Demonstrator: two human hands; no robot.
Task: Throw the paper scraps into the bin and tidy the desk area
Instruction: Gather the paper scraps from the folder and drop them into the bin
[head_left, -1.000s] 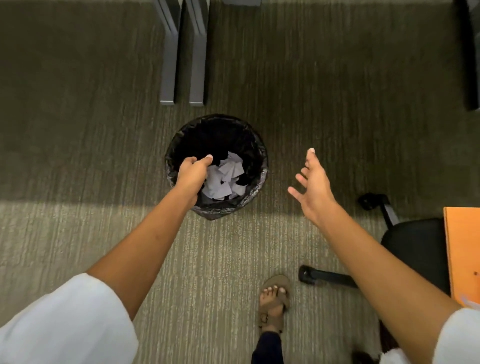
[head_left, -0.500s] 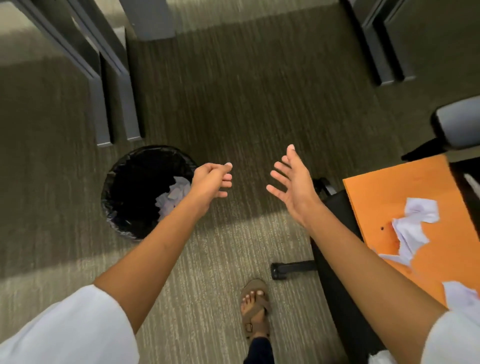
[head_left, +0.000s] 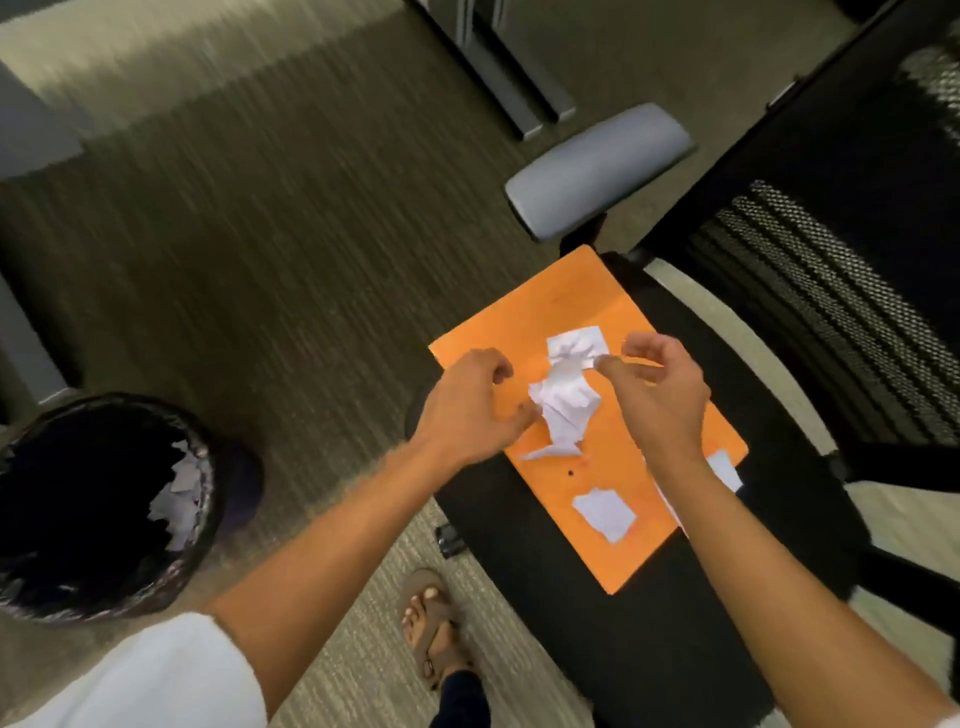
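Left hand (head_left: 470, 410), right hand (head_left: 660, 389) pinching crumpled paper (head_left: 563, 397) on orange folder (head_left: 618, 540); bin (head_left: 62, 603) left.

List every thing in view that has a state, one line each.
Bin: upright, lined, scraps inside.
Crumpled paper: on the folder, between both hands.
Flat scrap: lying loose on the folder.
Folder: flat on the chair seat.
Left hand: fingers curled at the paper's edge.
Right hand: fingers pinching the paper's top.
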